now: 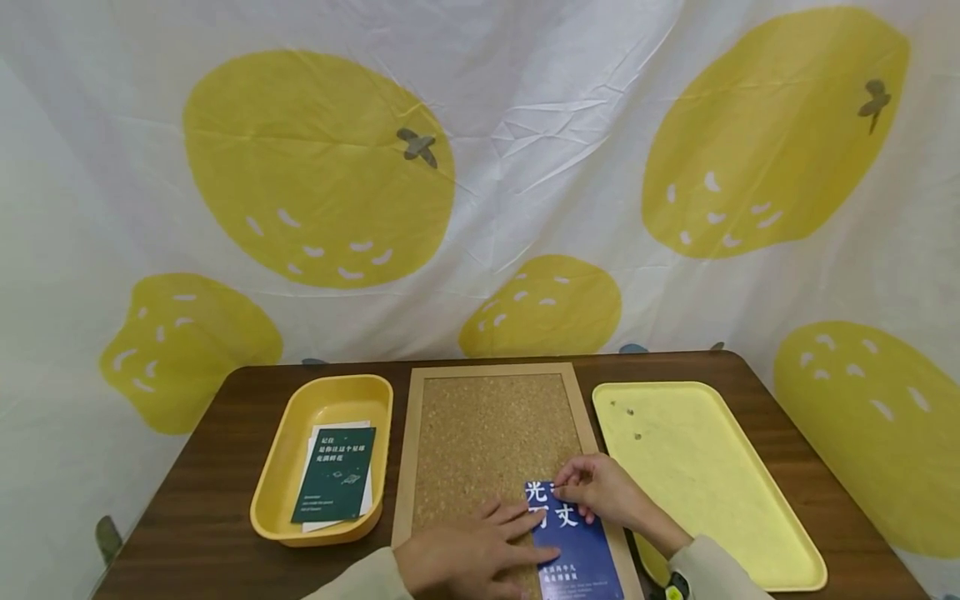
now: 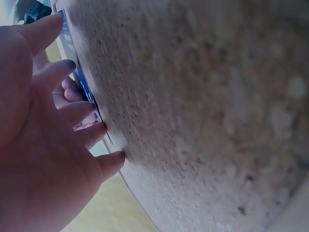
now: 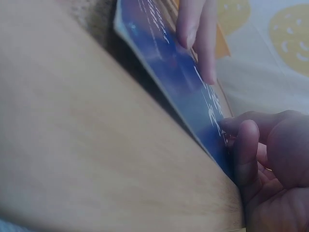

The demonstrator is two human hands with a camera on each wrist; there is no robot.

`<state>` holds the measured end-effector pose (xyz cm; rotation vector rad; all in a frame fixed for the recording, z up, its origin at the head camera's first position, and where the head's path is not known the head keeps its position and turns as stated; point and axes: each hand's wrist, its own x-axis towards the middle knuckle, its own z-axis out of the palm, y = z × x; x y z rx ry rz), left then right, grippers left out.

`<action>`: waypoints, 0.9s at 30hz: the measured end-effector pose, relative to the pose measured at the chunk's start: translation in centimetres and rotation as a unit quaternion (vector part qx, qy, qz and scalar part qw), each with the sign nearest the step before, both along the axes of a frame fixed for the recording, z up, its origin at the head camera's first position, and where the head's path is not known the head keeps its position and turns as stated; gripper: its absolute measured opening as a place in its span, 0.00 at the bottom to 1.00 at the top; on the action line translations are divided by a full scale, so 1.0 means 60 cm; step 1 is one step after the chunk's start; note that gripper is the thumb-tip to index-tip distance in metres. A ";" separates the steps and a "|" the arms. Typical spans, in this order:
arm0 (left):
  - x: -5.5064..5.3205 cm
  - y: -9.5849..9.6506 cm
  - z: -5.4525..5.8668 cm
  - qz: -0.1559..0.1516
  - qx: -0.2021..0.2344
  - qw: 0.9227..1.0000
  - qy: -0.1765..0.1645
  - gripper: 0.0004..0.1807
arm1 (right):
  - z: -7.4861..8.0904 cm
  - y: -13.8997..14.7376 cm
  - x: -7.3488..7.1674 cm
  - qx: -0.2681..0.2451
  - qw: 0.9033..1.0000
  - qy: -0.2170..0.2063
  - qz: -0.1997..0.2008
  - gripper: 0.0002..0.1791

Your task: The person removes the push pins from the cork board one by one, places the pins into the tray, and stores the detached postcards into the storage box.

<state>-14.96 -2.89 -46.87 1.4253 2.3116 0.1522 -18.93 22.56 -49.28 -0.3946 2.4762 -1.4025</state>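
Note:
A blue card [image 1: 573,542] with white characters lies on the lower right of the cork board [image 1: 495,425], over its wooden frame's edge. My left hand [image 1: 480,546] is spread flat over the board, fingertips on the card's left part. In the left wrist view its fingers [image 2: 77,113] reach straight to the card's edge. At the card's top, my right hand [image 1: 596,487] pinches a small pushpin [image 3: 226,137] between thumb and index finger; the pin is mostly hidden by the fingertips. Seen from the right wrist, the card's near edge [image 3: 164,96] stands slightly off the frame.
To the left, a yellow-orange basin [image 1: 273,467] holds a dark green card [image 1: 337,483] over white ones. A pale yellow tray [image 1: 705,483] sits right of the board, with several small pins [image 1: 630,412] near its far left corner. A lemon-print cloth [image 1: 525,208] hangs behind the table.

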 end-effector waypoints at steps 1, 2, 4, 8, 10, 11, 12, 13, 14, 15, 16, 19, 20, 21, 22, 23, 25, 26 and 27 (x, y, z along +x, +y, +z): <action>0.001 0.000 0.000 -0.002 -0.001 1.000 0.000 0.31 | 0.000 0.000 0.000 0.000 1.000 0.000 0.000 0.03; 0.001 0.000 0.000 -0.003 -0.002 1.000 0.000 0.31 | 0.000 0.000 0.000 0.000 1.000 -0.001 0.000 0.03; 0.001 0.000 0.000 -0.004 -0.003 1.000 0.000 0.31 | -0.001 0.000 0.000 0.000 1.000 0.001 0.001 0.03; 0.003 0.000 0.002 0.002 -0.004 1.000 -0.008 0.31 | -0.003 0.000 -0.001 0.003 1.000 0.007 0.003 0.03; 0.002 0.001 0.003 0.005 -0.008 1.000 -0.009 0.31 | -0.002 -0.001 -0.001 0.006 1.000 0.008 0.003 0.03; 0.002 0.001 0.003 0.006 -0.010 1.000 -0.009 0.31 | -0.002 -0.001 -0.001 0.006 1.000 0.007 0.003 0.03; 0.002 0.001 0.003 0.007 -0.012 1.000 -0.009 0.31 | -0.001 -0.001 -0.001 0.006 1.000 0.007 0.003 0.03; 0.002 0.001 0.003 0.007 -0.013 1.000 -0.009 0.31 | -0.001 -0.001 -0.001 0.005 1.000 0.007 0.002 0.03; 0.002 0.002 0.003 0.007 -0.015 1.000 -0.007 0.31 | -0.001 -0.001 -0.001 0.004 1.000 0.006 0.002 0.03; 0.002 0.002 0.003 0.008 -0.015 1.000 -0.006 0.31 | 0.000 -0.001 -0.001 0.003 1.000 0.005 0.002 0.03; 0.002 0.002 0.003 0.008 -0.015 1.000 -0.006 0.31 | 0.000 -0.002 -0.001 0.002 1.000 0.005 0.002 0.03; 0.001 0.002 0.002 0.007 -0.016 1.000 -0.005 0.32 | 0.001 -0.003 -0.001 0.003 1.000 0.002 0.000 0.04; 0.001 0.002 0.003 0.007 -0.016 1.000 -0.004 0.32 | 0.001 -0.003 -0.001 0.005 1.000 0.000 -0.002 0.04; 0.000 0.002 0.002 0.006 -0.018 1.000 -0.003 0.32 | 0.001 -0.003 -0.001 0.007 1.000 -0.002 -0.003 0.04; 0.000 0.002 0.002 0.006 -0.019 1.000 -0.002 0.32 | 0.001 -0.003 -0.001 0.009 1.000 -0.004 -0.005 0.04; 0.000 0.003 0.002 0.006 -0.020 1.000 -0.001 0.33 | 0.001 -0.003 0.000 0.010 1.000 -0.006 -0.006 0.03; 0.000 0.003 0.002 0.006 -0.021 1.000 -0.002 0.33 | 0.002 -0.004 0.000 0.012 1.000 -0.009 -0.009 0.04; 0.000 0.003 0.002 0.007 -0.021 1.000 -0.003 0.33 | 0.002 -0.004 0.000 0.012 1.000 -0.009 -0.010 0.04; 0.000 0.003 0.002 0.007 -0.022 1.000 -0.004 0.33 | 0.002 -0.004 0.000 0.011 1.000 -0.008 -0.010 0.04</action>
